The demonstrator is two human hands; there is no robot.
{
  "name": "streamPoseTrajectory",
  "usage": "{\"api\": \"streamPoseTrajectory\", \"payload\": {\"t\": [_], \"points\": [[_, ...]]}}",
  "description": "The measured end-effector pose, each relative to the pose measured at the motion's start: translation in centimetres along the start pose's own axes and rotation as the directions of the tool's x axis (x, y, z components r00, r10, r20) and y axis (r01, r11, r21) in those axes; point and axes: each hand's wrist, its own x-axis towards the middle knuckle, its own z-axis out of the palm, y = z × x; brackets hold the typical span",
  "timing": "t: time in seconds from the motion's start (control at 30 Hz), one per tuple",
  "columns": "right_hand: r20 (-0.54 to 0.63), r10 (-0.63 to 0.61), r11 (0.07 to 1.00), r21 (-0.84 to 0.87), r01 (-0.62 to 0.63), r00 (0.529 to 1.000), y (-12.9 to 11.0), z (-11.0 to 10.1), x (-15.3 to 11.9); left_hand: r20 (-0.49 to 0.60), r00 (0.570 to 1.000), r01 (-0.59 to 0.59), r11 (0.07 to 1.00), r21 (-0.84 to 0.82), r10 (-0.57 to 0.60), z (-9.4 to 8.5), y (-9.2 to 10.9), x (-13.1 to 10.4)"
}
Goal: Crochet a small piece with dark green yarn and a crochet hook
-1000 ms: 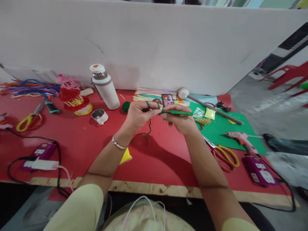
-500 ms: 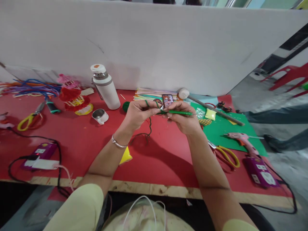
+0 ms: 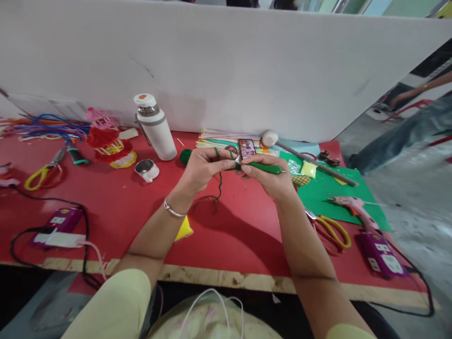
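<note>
My left hand [image 3: 203, 169] has green yarn [image 3: 221, 183] looped round its fingers and pinches it at the fingertips. A tail of the yarn hangs down onto the red table. My right hand [image 3: 270, 176] is closed on a green-handled crochet hook [image 3: 263, 167], whose tip meets the yarn at the left fingertips; the small work there is mostly hidden. A green yarn ball [image 3: 185, 156] lies just behind my left hand. Beyond my fingers a phone [image 3: 246, 148] with a lit screen stands propped up.
A white thermos [image 3: 157, 127] and its cup [image 3: 147, 170] stand left of my hands. Scissors [image 3: 334, 231], a pink glue gun [image 3: 356, 207] and a purple power block [image 3: 381, 254] lie to the right. A white board [image 3: 226, 70] rises behind the table. Someone's arm and leg show at far right.
My right hand has turned the crochet hook slightly, so more of its green handle shows. My left hand stays nearly still. The person at far right has shifted.
</note>
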Motion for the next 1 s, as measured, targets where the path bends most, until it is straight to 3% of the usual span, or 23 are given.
{"api": "streamPoseTrajectory", "payload": {"t": [0.33, 0.53, 0.63, 0.87, 1.0], "points": [[0.029, 0.061, 0.993, 0.099, -0.064, 0.998, 0.1, 0.0, 0.1, 0.009, 0.997, -0.074, 0.992, 0.100, 0.073, -0.2, 0.2, -0.1], [-0.078, 0.136, 0.980, 0.156, -0.123, 0.988, 0.4, 0.3, 0.4, -0.041, 0.996, 0.077, 0.997, 0.006, -0.077, -0.1, 0.6, -0.1], [-0.089, 0.148, 0.973, 0.191, -0.129, 0.985, 0.4, 0.2, 0.5, -0.043, 0.995, 0.096, 0.995, 0.023, -0.095, -0.1, 0.6, -0.1], [-0.049, 0.136, 0.969, 0.214, -0.123, 0.989, 0.6, -0.3, 0.5, 0.094, 0.996, -0.009, 0.991, 0.134, -0.003, -0.8, 0.6, 0.0], [-0.029, 0.175, 0.953, 0.257, -0.162, 0.984, 0.8, -0.3, 0.7, 0.102, 0.995, -0.008, 0.987, 0.160, -0.008, -1.2, 0.3, 0.1]]}}
